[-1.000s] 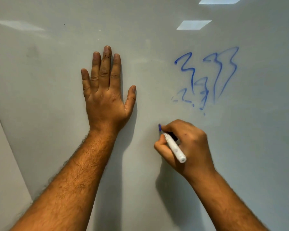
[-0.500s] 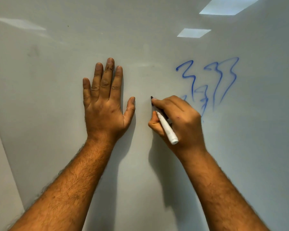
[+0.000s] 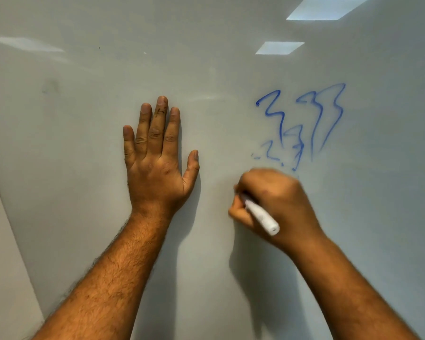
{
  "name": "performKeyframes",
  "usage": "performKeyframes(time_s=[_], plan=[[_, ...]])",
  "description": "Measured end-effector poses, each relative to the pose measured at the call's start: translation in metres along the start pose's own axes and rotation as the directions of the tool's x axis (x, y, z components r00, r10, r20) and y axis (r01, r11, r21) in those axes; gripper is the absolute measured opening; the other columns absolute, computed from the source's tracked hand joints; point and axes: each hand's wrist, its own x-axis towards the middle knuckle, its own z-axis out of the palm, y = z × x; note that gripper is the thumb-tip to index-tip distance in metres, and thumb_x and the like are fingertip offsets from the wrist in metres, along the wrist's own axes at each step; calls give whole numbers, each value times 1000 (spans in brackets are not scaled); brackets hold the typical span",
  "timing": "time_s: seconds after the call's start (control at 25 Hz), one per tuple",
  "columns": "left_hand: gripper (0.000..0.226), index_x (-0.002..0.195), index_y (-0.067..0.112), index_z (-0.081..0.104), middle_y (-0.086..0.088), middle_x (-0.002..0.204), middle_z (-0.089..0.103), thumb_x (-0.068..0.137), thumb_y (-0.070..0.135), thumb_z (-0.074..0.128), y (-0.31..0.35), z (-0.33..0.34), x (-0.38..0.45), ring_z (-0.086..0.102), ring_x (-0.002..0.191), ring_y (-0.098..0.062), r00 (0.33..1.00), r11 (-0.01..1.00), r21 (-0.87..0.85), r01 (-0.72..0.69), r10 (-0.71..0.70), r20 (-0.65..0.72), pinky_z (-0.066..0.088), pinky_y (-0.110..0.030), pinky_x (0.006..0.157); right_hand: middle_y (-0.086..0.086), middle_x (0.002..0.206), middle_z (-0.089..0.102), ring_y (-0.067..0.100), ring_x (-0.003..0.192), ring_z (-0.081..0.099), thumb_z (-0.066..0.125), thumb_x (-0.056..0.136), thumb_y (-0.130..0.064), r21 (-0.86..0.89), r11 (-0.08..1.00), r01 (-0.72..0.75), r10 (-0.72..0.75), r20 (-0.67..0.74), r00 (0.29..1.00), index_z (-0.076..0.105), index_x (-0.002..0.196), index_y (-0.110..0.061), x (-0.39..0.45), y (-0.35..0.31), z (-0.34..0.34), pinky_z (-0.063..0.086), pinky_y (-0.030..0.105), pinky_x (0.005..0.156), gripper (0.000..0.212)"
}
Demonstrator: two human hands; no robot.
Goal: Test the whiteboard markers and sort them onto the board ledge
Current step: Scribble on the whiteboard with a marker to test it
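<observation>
Right hand (image 3: 272, 204) fingers pinch the white marker (image 3: 260, 214) to test it; left hand (image 3: 157, 158) fingers, straight, brace the whiteboard (image 3: 84, 119).

An office or classroom is suggested. The view is filled by a glossy whiteboard (image 3: 88, 168) marked with blue marker scribbles (image 3: 302, 123), and rectangular ceiling light panels (image 3: 279, 47) are seen reflected in its surface.

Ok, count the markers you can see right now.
1: a white marker gripped in the right hand, against the whiteboard, below the blue scribbles. Others may be out of view; no ledge shows.
</observation>
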Motion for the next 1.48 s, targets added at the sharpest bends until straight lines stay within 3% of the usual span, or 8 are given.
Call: performKeyframes(time_s=[0.08, 0.2, 0.36, 0.68, 0.92, 1.0, 1.32, 1.48], plan=[[75, 167, 14, 22, -10, 175, 17, 104, 48, 45, 0, -1, -1, 11, 162, -32, 1000, 1000, 3, 9, -9, 1, 7, -56, 131, 6, 71, 65, 27, 63, 63, 70, 81, -4, 41, 999, -29, 37, -212, 976, 68, 77, -8, 24, 7, -6, 54, 37, 62, 5], [75, 167, 14, 21, -10, 175, 16, 104, 48, 45, 1, -2, -2, 11, 163, -31, 1000, 1000, 7, 9, -9, 3, 7, -56, 131, 5, 67, 64, 25, 60, 62, 71, 84, -8, -4, 1000, 18, -19, -244, 970, 67, 77, -7, 36, 10, 11, 55, 38, 59, 9], [75, 167, 14, 20, -9, 175, 15, 105, 49, 42, 2, -1, -3, 10, 163, -32, 1000, 1000, 12, 23, -23, 14, 5, -55, 131, 6, 62, 60, 25, 54, 58, 75, 85, -5, 44, 991, -124, 132, -379, 916, 65, 72, -6, 17, 20, 16, 52, 37, 55, 16], [76, 167, 11, 17, -11, 176, 11, 105, 47, 43, 7, 0, -11, 7, 163, -33, 999, 1000, 15, 20, -20, 41, 5, -59, 130, -2, 60, 58, 18, 51, 53, 80, 75, -3, -19, 976, -217, 214, -106, 971, 65, 74, -12, -36, 18, -4, 50, 31, 50, 18], [81, 168, 11, 12, -13, 176, 7, 104, 50, 42, 10, 3, -21, 4, 163, -35, 997, 999, 46, 9, -13, 78, 5, -64, 128, 4, 61, 58, 24, 54, 57, 76, 82, -3, -5, 983, -183, 172, -314, 934, 67, 72, -9, -23, 24, 9, 53, 33, 57, 14], [80, 168, 10, 13, -13, 176, 8, 104, 50, 43, 9, 4, -23, 4, 163, -35, 997, 999, 43, 5, -8, 79, 5, -64, 128, 5, 61, 58, 24, 53, 55, 77, 83, -3, 91, 957, -276, 290, -368, 883, 67, 73, -7, -29, 36, 5, 49, 29, 58, 16], [84, 167, 9, 12, -16, 175, 8, 103, 51, 45, 29, 10, -40, 2, 162, -38, 995, 998, 43, 50, -53, 86, 4, -66, 128, 0, 64, 62, 20, 54, 59, 80, 79, -1, 104, 919, -381, 395, -201, 897, 70, 76, -10, -72, 36, -9, 52, 34, 55, 14], [83, 167, 10, 14, -16, 175, 9, 102, 52, 44, 27, 10, -42, 4, 162, -38, 995, 998, 41, 47, -50, 84, 4, -65, 128, 3, 81, 74, 19, 71, 70, 81, 89, -4, 219, 954, -206, 253, -215, 943, 79, 91, -7, -45, 16, 12, 58, 31, 70, 4]])
